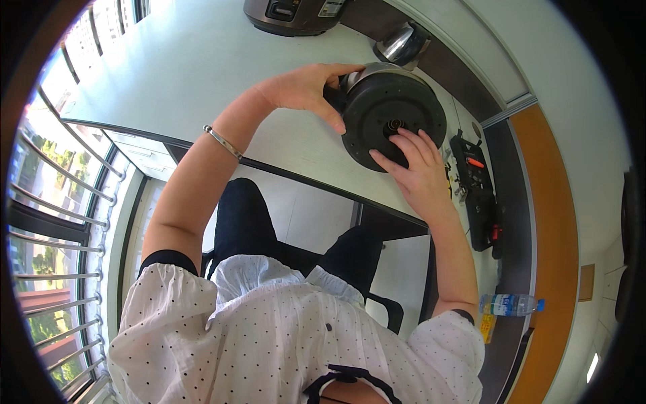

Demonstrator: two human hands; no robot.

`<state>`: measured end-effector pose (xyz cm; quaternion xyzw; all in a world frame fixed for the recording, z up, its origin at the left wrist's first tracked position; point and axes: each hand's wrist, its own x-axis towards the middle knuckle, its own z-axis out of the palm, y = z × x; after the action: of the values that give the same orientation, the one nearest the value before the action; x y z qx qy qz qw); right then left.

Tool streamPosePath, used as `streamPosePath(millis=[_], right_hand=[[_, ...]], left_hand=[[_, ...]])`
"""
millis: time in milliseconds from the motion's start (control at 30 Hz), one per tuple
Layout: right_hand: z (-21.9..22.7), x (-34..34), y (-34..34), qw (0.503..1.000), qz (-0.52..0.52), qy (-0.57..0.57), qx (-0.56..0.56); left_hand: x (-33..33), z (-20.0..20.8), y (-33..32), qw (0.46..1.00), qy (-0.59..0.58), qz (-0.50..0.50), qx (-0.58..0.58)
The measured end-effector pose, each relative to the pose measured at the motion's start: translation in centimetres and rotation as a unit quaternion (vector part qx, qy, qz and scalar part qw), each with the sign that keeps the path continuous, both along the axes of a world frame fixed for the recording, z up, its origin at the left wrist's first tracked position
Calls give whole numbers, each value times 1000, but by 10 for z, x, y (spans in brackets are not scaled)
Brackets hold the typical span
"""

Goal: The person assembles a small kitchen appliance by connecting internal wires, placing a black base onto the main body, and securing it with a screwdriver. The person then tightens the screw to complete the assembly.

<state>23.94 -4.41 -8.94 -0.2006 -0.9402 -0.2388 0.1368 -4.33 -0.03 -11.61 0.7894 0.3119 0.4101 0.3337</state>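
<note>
An electric kettle [377, 145] is tipped over above the table, its round black underside facing me. Around its black handle and metal side, my left hand [311, 94] is closed, thumb near the base's rim. My right hand [420, 165] rests against the underside with fingers stretched and somewhat apart. Its fingertips touch the area by the round connector [394, 126] at the centre of the base. The kettle's mouth and most of its metal body are hidden behind the base.
A rice cooker [293, 17] stands at the far edge of the white table [182, 74]. Behind the kettle is a shiny metal vessel [404, 44]. An open black tool case [471, 161] lies at right, with a water bottle [508, 305] nearer me. Barred windows line the left.
</note>
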Motion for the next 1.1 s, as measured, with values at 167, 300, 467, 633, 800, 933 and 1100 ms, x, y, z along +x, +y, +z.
streamPosePath(millis=[167,300,467,633,800,933,1100], right_hand=[[0,1,1,1000,-1,-10,4],[-1,3,2,1000,-3,-2,-2],[1,-1,3,1000,3,-2,6],[0,-2,2,1000,-4,3,2],[-6,0,0,1000,-5,17,-10],[-7,1,0,1000,-4,12,-15],[0,-2,-5,994,24,46,-94]], left_hand=[[1,0,-2,1000,-1,9,-6],[4,3,-6,1000,0,20,-7],[7,-3,-8,996,33,74,25],[12,-4,-9,992,32,112,44],[14,-6,-11,991,26,118,49],[15,-8,-10,992,17,120,47],[18,-5,-14,990,9,139,14]])
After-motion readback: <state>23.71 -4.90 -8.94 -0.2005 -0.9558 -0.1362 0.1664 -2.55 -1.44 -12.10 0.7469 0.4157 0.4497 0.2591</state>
